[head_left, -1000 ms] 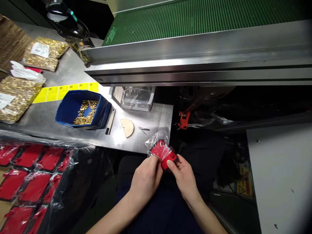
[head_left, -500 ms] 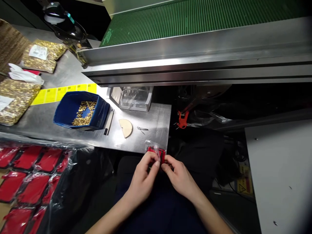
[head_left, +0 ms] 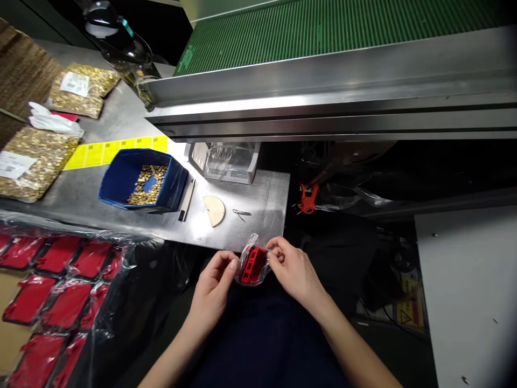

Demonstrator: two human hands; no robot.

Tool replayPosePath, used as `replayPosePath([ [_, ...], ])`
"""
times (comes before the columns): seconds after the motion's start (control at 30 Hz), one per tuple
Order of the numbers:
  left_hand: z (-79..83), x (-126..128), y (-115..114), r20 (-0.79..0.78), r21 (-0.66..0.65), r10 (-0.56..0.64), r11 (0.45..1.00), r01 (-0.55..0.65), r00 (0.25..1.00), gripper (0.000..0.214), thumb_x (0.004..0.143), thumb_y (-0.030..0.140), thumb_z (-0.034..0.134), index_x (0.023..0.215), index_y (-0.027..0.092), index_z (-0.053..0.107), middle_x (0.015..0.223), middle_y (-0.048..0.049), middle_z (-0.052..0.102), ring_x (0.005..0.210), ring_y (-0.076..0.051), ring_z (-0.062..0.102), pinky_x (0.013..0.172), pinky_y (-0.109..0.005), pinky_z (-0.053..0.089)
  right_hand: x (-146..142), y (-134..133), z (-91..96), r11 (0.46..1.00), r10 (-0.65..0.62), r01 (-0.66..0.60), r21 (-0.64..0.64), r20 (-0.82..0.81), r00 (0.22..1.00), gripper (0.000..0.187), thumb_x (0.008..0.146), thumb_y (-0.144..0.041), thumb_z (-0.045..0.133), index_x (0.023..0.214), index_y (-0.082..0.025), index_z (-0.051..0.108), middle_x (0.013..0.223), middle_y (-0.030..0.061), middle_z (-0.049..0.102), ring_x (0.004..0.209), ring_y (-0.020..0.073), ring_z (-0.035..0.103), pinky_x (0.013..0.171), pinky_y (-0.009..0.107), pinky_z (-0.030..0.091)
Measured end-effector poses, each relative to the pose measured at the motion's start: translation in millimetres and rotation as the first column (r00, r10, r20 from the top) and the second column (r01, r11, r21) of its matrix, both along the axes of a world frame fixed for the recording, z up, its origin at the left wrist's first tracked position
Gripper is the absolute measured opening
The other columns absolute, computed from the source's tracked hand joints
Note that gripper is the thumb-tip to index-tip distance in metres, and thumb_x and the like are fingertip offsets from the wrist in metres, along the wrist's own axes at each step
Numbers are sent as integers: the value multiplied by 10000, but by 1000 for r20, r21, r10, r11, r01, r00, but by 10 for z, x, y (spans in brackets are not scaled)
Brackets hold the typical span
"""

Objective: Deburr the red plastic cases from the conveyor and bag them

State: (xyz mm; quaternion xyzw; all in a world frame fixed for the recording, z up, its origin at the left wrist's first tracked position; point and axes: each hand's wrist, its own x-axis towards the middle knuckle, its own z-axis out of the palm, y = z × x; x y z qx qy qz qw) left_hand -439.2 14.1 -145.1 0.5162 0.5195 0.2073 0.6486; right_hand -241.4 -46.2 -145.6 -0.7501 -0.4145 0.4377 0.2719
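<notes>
A small red plastic part in a clear plastic bag (head_left: 252, 264) is held over my lap, just below the front edge of the steel worktop (head_left: 242, 231). My left hand (head_left: 213, 288) pinches the bag's left side with thumb and fingers closed. On the bag's right side, my right hand (head_left: 294, 269) pinches its upper edge. The red part shows its ribbed inner face.
A blue bin of small gold pieces (head_left: 142, 180) stands on the worktop, with a utility knife (head_left: 187, 200), a half-round wooden piece (head_left: 214, 209) and tweezers (head_left: 241, 213) beside it. Bags of gold pieces (head_left: 34, 161) lie left. Bagged red parts (head_left: 56, 285) fill a box lower left. A green conveyor (head_left: 323, 32) runs above.
The bagged red part has turned over between my hands, from its flat face to its ribbed inner side. My left hand has shifted to the bag's left edge.
</notes>
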Motion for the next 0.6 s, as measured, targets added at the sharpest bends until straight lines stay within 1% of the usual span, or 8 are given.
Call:
replayPosePath([
  [0.07,46,-61,-9,-105,182,-34,982,53,994,140,971,357,622,946,223,652,846,-4,641,754,-175,587,694,-266,467,-10,-54,142,1000,23,-26,17,170,985,176,959,-233,504,1054,-285,643,735,-42,703,655,171,670,625,263,388],
  [0.17,145,-134,-5,-197,451,-17,886,106,980,60,969,266,620,946,227,659,880,-13,665,792,-187,627,735,-278,483,-19,-162,292,993,104,-117,10,397,912,211,987,-230,479,1076,-282,663,723,-19,725,641,190,688,587,282,326],
  [0.27,264,-129,27,-231,587,-19,795,155,973,52,965,193,610,949,224,649,862,-15,661,768,-180,628,719,-280,484,-9,-217,393,984,124,-171,52,486,865,230,1005,-227,460,1065,-266,679,704,3,719,629,197,683,587,293,323],
  [0.33,344,-93,56,-220,653,-26,739,167,975,82,958,150,608,972,221,646,875,-22,662,782,-183,632,725,-286,491,8,-211,482,983,81,-147,108,462,883,234,1022,-244,453,1089,-265,676,753,7,732,660,189,686,621,286,368],
  [0.37,383,-73,71,-214,666,-32,726,170,976,97,958,131,606,978,218,643,881,-24,661,788,-182,632,727,-287,494,17,-201,535,983,72,-137,121,434,898,235,1025,-248,452,1095,-265,676,777,4,737,670,184,686,634,282,384],
  [0.47,488,-28,110,-195,629,-62,758,174,979,130,970,89,583,978,209,630,892,-24,640,813,-168,624,738,-279,498,39,-176,703,989,77,-108,98,272,959,218,1017,-234,469,1072,-265,678,799,-16,733,672,163,678,634,263,410],
  [0.53,542,-9,124,-137,625,-105,763,168,985,164,972,60,564,980,212,625,1002,-48,637,954,-185,631,845,-303,509,42,-176,786,996,40,-48,81,97,994,186,1015,-254,497,1076,-271,672,804,-30,726,676,146,678,623,239,433],
  [0.6,571,20,124,-73,643,-191,741,192,979,198,966,41,562,978,224,636,1197,-76,615,1182,-228,584,1025,-374,471,31,-181,815,999,13,-9,53,-89,996,168,1023,-297,517,1102,-278,664,841,-30,727,733,142,694,619,216,458],
])
